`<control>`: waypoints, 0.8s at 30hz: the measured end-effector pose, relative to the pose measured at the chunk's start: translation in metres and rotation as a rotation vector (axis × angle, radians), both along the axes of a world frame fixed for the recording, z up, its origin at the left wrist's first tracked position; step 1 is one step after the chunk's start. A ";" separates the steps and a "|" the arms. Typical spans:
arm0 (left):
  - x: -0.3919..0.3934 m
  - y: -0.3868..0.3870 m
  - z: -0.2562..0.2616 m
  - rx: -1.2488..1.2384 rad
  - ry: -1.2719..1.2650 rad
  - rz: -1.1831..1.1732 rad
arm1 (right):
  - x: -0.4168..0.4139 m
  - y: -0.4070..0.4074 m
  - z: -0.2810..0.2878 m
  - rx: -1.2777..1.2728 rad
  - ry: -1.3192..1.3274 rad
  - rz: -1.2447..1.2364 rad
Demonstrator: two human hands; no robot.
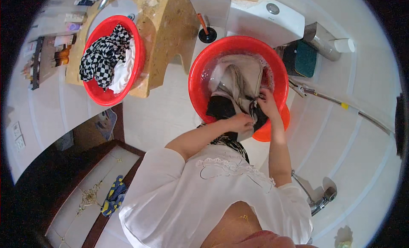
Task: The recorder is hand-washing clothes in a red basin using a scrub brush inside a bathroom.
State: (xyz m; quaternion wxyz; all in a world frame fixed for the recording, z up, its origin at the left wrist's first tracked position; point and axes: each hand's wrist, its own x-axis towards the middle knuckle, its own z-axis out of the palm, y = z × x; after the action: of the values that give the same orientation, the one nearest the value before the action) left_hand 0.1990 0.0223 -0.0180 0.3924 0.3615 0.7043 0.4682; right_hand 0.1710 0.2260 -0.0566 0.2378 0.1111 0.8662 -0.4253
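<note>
A large red plastic basin point(195, 78) with soapy water stands before me in the head view. In it lies a beige garment point(252, 69) with dark parts, and a black piece of cloth point(220, 107) lies at its lower left. My left hand point(243, 122) is at the basin's near side, against the wet cloth, its fingers partly curled; whether it grips is unclear. My right hand point(267, 102) pinches the dark edge of the beige garment at the basin's right side.
A second red basin point(139, 56) with a checkered cloth point(102, 56) and white cloth point(124, 75) rests over the sink at upper left. Beyond the large basin are a toilet tank point(265, 21), a plunger point(207, 33) and a dark green bin point(305, 57). An orange-red basin point(266, 136) shows underneath.
</note>
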 end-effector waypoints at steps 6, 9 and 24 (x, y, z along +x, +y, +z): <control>0.003 -0.009 -0.011 0.086 0.099 0.091 | -0.029 -0.098 -0.020 0.004 -0.663 0.402; -0.022 -0.016 0.008 0.107 -0.142 0.029 | -0.008 -0.082 -0.063 0.130 -0.620 0.542; -0.035 -0.129 -0.265 -0.484 -0.493 1.030 | 0.012 0.003 0.122 -0.213 -0.093 -0.317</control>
State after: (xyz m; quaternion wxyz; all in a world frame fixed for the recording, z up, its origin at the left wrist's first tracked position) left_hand 0.1638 -0.1068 -0.2827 0.3381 -0.2426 0.7633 0.4941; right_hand 0.1830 0.2291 0.0650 0.2181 0.2402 0.7760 -0.5409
